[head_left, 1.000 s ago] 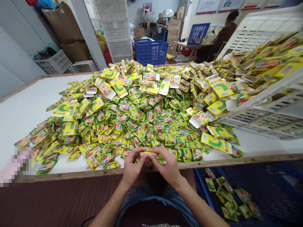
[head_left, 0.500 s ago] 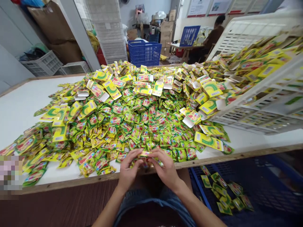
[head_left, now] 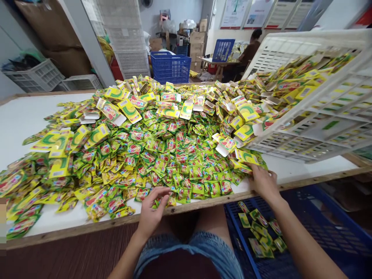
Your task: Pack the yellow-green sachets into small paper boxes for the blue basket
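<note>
Person sits at the near edge of a white table (head_left: 26,116) w/ a wooden rim, knees under it. A big heap of green-yellow sachets (head_left: 162,151) covers most of the top, w/ larger yellow flat cartons (head_left: 245,112) mixed in along the back and right.

Left hand (head_left: 152,211) rests at the front edge of the heap, fingers loosely curled over a few sachets; can't tell whether it actually pinches one. Right hand (head_left: 263,182) is out to the right, palm down, fingers on a yellow carton (head_left: 245,157) at the pile's right corner, touching it, not clearly closed round it.

A white slatted crate (head_left: 314,128) lies tipped on the table's right side, its mouth toward the heap, cartons spilling out of it. Below the table edge, right of the person's leg, sits a blue crate (head_left: 319,232) w/ a handful of sachets on its bottom.

Further back: another blue crate (head_left: 170,68), stacked white crates (head_left: 128,38), cardboard boxes, and another person (head_left: 251,48) seated at a far table.
</note>
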`<state>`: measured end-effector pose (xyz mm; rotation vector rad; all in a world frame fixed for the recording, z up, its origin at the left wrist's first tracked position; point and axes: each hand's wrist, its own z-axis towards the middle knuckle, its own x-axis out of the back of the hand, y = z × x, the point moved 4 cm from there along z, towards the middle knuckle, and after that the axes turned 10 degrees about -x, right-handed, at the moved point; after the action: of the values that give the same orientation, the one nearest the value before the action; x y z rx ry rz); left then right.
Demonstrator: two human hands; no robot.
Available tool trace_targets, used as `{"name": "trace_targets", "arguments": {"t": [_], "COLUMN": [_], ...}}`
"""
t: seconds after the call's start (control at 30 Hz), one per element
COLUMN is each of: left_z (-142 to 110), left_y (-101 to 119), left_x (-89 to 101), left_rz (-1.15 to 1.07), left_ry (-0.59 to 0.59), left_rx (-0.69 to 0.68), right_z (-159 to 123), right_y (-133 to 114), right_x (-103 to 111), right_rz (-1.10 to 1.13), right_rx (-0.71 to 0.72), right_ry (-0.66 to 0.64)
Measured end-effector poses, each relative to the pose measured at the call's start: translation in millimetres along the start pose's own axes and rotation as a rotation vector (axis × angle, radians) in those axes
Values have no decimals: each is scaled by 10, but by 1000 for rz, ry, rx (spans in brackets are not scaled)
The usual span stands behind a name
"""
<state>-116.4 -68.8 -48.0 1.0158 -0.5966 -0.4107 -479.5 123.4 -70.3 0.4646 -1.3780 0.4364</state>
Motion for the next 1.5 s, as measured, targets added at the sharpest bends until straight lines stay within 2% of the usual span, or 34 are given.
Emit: {"name": "trace_targets", "arguments": {"t": [0.07, 0.13, 0.23, 0.27, 0.33, 0.4, 0.47, 0.53, 0.57, 0.67, 0.73, 0.77, 0.83, 1.07, 1.17, 1.27, 1.4, 1.5], "left_z": [0, 3, 45, 71, 131, 178, 192, 173, 149, 28, -42, -64, -80, -55, -41, -38, -59, -79], "left_y": [29, 85, 278, 363, 515, 583, 553, 444, 376, 172, 78, 46, 3, -85, -82, -58, -36, -46], "left_x": [-10, -10, -37, -64, -135, -179, -110, 106, 256, 681, 832, 857, 822, 555, 508, 529, 657, 701], "left_rz": [42, 114, 245, 282, 317, 262, 162, 84, 67, 17, 16, 18, 23, 18, 12, 25, 88, 87], "left_ry": [-9, -3, -10, -39, -161, -320, -374, -252, -139, 167, 256, 267, 236, 127, 79, 82, 143, 106], "left_rx": [-18, -57, -166, -203, -235, -174, -48, 83, 132, 260, 312, 324, 322, 296, 279, 268, 306, 347], "right_z": [2, -81, -365, -489, -746, -967, -1072, -1051, -1019, -987, -1048, -1089, -1165, -1235, -1220, -1241, -1274, -1262], "right_y": [-3, -67, -457, -676, -1176, -1654, -1999, -2200, -2266, -2415, -2494, -2527, -2586, -2689, -2709, -2730, -2745, -2767], "right_x": [78, 289, 756, 913, 1188, 1390, 1488, 1437, 1357, 992, 760, 677, 579, 538, 532, 493, 428, 412], "right_rz": [52, 127, 316, 385, 506, 645, 789, 856, 837, 622, 473, 423, 360, 279, 309, 359, 413, 401], "right_rx": [18, 52, 253, 373, 614, 831, 921, 871, 827, 783, 808, 818, 832, 922, 969, 996, 938, 896], "right_ry": [71, 199, 353, 339, 220, 66, -17, -45, -65, -236, -377, -417, -417, -192, -153, -141, -114, -128]}}
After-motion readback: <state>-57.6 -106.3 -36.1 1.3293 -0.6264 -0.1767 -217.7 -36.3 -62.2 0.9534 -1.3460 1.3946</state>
